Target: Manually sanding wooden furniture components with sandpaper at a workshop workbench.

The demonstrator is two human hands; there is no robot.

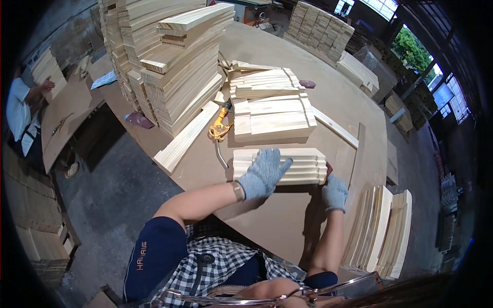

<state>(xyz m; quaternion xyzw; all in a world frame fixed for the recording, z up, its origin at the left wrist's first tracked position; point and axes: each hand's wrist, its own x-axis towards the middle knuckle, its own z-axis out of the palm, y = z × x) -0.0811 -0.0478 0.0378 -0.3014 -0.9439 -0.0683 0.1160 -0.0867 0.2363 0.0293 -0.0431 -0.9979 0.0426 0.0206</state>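
A short row of pale wooden slats [303, 167] with stepped edges lies side by side on the brown table. Across its left part sits my left hand [263, 173] in a grey knit glove, fingers over the slats to the far edge and thumb spread to the right. At the row's right end, my gloved right hand [335, 192] is closed on a dark red piece of sandpaper [329, 169], mostly hidden by the fingers and pressed near the slat ends. Just beyond lies a stack of similar slats [275, 110]. A yellow air blow gun [220, 128] with a bent metal nozzle rests left of it.
Tall slat stacks [177, 77] rise at the far left of the table [246, 218]. A loose board [186, 136] lies below them, and a thin strip [335, 128] at right. More slats [377, 231] stand near my right arm. At far left, a person [23, 105] works at another table.
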